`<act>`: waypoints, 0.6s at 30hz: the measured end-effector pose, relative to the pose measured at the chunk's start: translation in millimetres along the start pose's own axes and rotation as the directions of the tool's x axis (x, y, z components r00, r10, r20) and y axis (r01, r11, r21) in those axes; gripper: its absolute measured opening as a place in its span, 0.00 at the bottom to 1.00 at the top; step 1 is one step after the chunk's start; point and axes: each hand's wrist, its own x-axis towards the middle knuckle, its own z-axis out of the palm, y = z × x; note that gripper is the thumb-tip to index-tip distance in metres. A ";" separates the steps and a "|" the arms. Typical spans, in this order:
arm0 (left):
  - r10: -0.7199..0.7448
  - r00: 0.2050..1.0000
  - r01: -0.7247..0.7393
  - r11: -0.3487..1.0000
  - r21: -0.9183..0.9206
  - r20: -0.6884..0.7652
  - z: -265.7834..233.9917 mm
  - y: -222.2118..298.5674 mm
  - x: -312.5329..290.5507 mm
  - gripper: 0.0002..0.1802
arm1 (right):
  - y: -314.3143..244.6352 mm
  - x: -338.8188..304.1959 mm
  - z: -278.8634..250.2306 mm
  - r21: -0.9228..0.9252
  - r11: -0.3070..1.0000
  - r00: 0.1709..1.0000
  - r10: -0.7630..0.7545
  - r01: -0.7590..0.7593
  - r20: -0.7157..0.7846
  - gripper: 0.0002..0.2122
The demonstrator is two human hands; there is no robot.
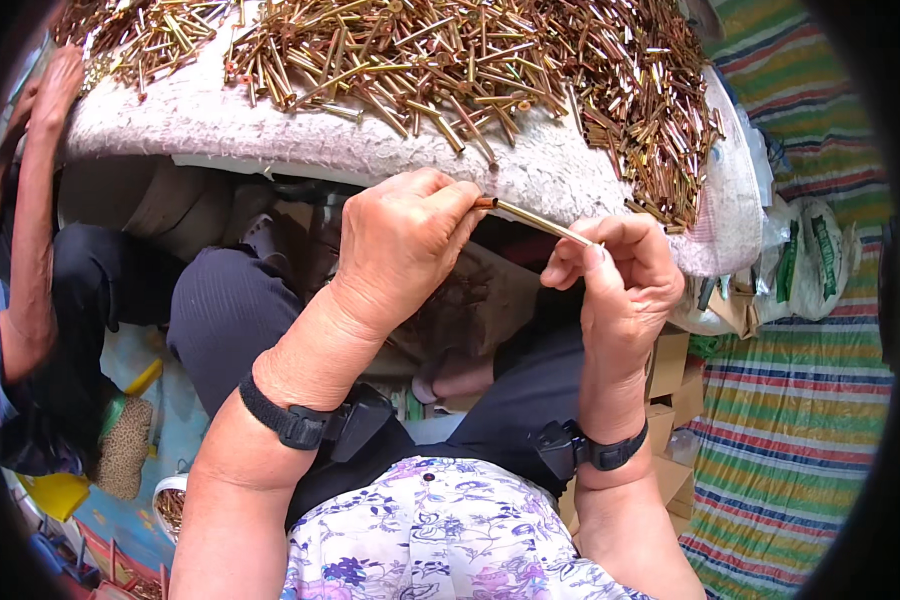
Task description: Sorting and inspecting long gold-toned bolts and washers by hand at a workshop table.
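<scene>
Below the table edge point(370, 150), both hands pinch one thin brass rod point(532, 220); left hand point(402, 240) grips its copper-tipped end, right hand point(620, 272) steadies the other, keeping it level.

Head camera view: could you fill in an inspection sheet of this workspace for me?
Surface: pale fuzzy cloth over a table, edge facing the person.
Job's things: thin brass tube held between both hands; heap of brass tubes on the cloth.
Clutter: cardboard boxes, white sacks, a yellow container on the floor.
Hands: left hand pinches one tube end, right hand the other; black wrist straps.
Cables: nothing seen.
Surroundings: striped mat; another person's arm at left.
</scene>
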 end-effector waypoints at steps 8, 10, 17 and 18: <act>0.078 0.995 -0.085 0.988 0.130 0.057 2.0 1.8 -2.1 0.09 | -7.4 9.0 -11.5 -0.143 0.986 0.995 0.092 -0.085 0.041 0.03; 0.081 0.994 -0.091 0.985 0.149 0.068 1.8 3.0 -1.5 0.09 | -7.7 8.9 -11.6 -0.206 0.977 0.996 0.069 -0.055 0.062 0.04; 0.120 0.992 -0.122 0.984 0.128 0.024 5.9 3.6 -2.1 0.12 | -4.3 15.4 -12.2 -0.412 0.911 0.999 0.031 -0.017 0.028 0.05; 0.122 0.992 -0.124 0.984 0.125 0.024 6.1 4.4 -1.7 0.12 | -4.6 15.7 -11.9 -0.480 0.875 0.997 -0.043 0.066 0.060 0.05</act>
